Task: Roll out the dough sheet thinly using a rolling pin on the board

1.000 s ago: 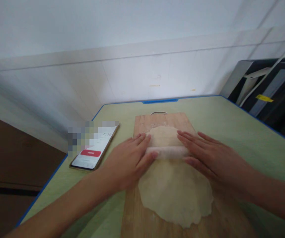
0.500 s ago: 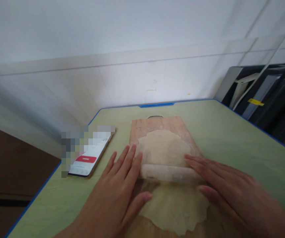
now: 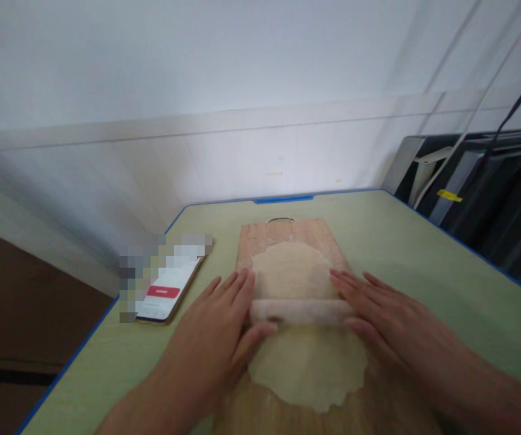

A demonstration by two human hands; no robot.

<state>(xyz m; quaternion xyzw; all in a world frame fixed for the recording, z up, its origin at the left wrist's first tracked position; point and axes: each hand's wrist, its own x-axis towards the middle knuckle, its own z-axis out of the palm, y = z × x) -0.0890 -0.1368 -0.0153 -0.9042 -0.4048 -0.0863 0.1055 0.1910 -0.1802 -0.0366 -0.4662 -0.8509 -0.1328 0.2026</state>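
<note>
A pale, floured rolling pin [image 3: 303,311] lies crosswise over a thin, wide sheet of dough [image 3: 293,269]. The dough shows on both sides of the pin and has an uneven edge. Under it is a wooden cutting board [image 3: 283,228]. My left hand [image 3: 217,326] covers the pin's left end, its thumb on the near side and its straight fingers on the far side. Over the right end rests my right hand [image 3: 385,320] in the same way, fingertips by the dough's right edge. Both ends of the pin are hidden beneath my hands.
A phone [image 3: 167,293] with a lit screen lies left of the board, partly pixelated. The green tabletop [image 3: 391,241] has a blue edge and meets a white wall [image 3: 242,157]. Dark flat items [image 3: 491,187] and cables stand at the right.
My fingers have drawn closer together and my thumbs now lie nearer the pin. The pin sits more level across the dough. The whole view has shifted slightly.
</note>
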